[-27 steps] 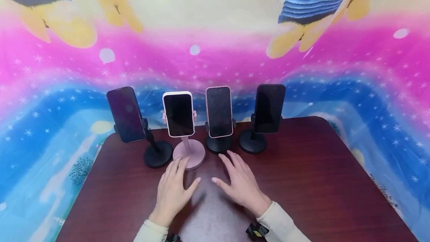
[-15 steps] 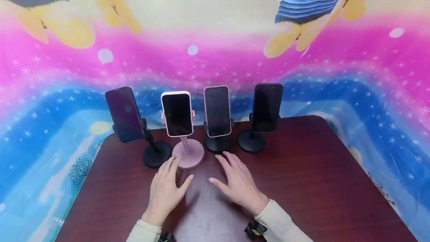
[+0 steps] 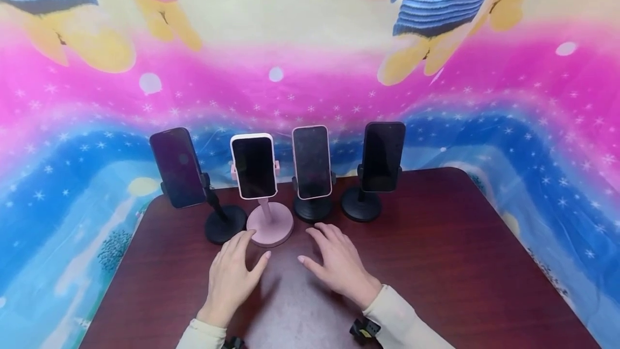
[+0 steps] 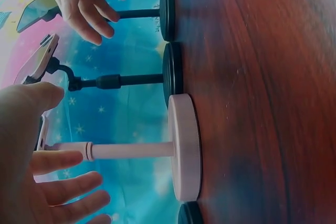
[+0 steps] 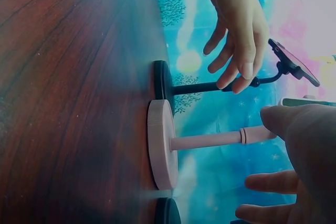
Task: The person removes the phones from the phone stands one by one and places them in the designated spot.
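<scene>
In the head view my left hand (image 3: 229, 278) hovers before the pink phone stand (image 3: 278, 230), fingers loosely spread and holding nothing. Its fingertips overlap the round base's left edge there, but the left wrist view shows the fingers (image 4: 79, 184) raised well above the table. A white-framed phone (image 3: 253, 168) sits in that stand's clamp. My right hand (image 3: 341, 263), also relaxed and free of any object, is nearest the black stand (image 3: 312, 210) carrying a pink-edged phone (image 3: 312, 163). Both thumbs point inward, with a gap between the hands.
At the far left a dark phone (image 3: 178, 168) leans in a black stand (image 3: 225, 224). Another black phone (image 3: 384, 158) stands at the right on a black round base (image 3: 360, 206). The reddish-brown table (image 3: 460, 263) meets a colourful printed curtain (image 3: 286, 101) behind.
My left hand has drifted left and slightly back toward me, off the middle of the pink base. My right hand has shifted a little left. The stands and phones keep their places.
</scene>
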The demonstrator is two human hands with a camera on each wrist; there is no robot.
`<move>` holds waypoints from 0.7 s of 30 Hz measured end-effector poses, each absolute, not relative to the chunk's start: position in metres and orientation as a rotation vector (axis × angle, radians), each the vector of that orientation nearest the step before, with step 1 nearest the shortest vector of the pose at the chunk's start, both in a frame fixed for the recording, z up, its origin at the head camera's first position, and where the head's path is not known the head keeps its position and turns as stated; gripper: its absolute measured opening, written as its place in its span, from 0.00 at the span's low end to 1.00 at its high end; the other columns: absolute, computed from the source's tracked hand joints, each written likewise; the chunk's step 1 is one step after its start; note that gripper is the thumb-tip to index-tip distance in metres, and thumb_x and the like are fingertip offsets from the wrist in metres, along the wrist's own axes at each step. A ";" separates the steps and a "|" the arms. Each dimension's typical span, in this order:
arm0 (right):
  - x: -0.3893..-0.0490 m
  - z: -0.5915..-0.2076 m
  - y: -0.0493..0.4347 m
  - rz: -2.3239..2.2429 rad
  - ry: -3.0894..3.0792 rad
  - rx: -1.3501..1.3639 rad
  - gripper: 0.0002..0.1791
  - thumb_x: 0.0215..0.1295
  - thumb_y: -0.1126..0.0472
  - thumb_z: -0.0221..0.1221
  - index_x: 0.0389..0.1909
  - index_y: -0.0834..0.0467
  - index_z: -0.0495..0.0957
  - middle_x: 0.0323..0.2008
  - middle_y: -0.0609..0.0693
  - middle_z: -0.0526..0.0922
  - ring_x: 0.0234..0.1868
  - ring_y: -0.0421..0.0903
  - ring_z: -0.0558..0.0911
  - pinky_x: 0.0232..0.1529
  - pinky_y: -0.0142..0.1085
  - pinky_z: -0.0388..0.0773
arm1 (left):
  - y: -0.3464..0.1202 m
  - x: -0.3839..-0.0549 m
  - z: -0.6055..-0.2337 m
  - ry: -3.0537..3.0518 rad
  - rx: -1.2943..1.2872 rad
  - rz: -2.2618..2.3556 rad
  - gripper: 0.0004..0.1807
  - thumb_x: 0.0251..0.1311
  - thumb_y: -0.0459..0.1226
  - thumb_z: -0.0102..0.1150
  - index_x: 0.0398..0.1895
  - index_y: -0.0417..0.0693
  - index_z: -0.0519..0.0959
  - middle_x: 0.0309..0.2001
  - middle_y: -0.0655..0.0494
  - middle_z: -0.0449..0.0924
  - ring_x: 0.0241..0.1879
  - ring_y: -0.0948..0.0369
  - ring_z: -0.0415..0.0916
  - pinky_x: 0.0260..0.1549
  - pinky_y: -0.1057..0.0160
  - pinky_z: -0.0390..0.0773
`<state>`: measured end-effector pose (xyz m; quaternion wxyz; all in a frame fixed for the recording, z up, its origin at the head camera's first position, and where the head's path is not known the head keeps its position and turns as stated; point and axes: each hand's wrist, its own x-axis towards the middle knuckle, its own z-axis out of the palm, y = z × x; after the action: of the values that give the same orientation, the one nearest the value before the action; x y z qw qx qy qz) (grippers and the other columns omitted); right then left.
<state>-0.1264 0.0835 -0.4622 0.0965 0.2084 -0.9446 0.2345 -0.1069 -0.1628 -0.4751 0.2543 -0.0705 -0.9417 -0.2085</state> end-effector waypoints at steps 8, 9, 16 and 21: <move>-0.127 -0.458 0.079 0.716 -2.824 0.622 0.31 0.64 0.39 0.64 0.63 0.52 0.77 0.63 0.52 0.79 0.65 0.52 0.76 0.62 0.55 0.77 | -0.176 -0.108 -0.471 -2.507 -0.181 -0.600 0.30 0.54 0.49 0.72 0.59 0.48 0.79 0.56 0.46 0.83 0.55 0.48 0.81 0.49 0.44 0.83; -0.127 -0.458 0.079 0.721 -2.833 0.621 0.31 0.64 0.39 0.63 0.63 0.52 0.77 0.63 0.52 0.79 0.65 0.52 0.77 0.62 0.55 0.77 | -0.178 -0.108 -0.471 -2.501 -0.180 -0.601 0.30 0.55 0.49 0.73 0.59 0.47 0.79 0.56 0.46 0.83 0.55 0.48 0.81 0.49 0.44 0.83; -0.128 -0.458 0.077 0.712 -2.854 0.633 0.31 0.66 0.37 0.62 0.64 0.51 0.76 0.63 0.51 0.79 0.65 0.51 0.77 0.63 0.54 0.77 | -0.191 -0.108 -0.464 -2.490 -0.125 -0.600 0.27 0.56 0.47 0.72 0.58 0.47 0.80 0.56 0.46 0.83 0.54 0.46 0.81 0.48 0.42 0.82; -0.129 -0.452 0.074 0.721 -2.848 0.660 0.31 0.67 0.38 0.61 0.64 0.51 0.76 0.63 0.50 0.79 0.65 0.50 0.78 0.63 0.53 0.77 | -0.202 -0.106 -0.460 -2.483 -0.073 -0.620 0.26 0.57 0.46 0.71 0.57 0.46 0.80 0.56 0.44 0.83 0.55 0.45 0.80 0.47 0.41 0.82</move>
<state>-0.1290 0.0743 -0.4524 0.0653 0.2187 -0.9438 0.2390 -0.1060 -0.2016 -0.4599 0.2868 -0.0272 -0.9291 -0.2319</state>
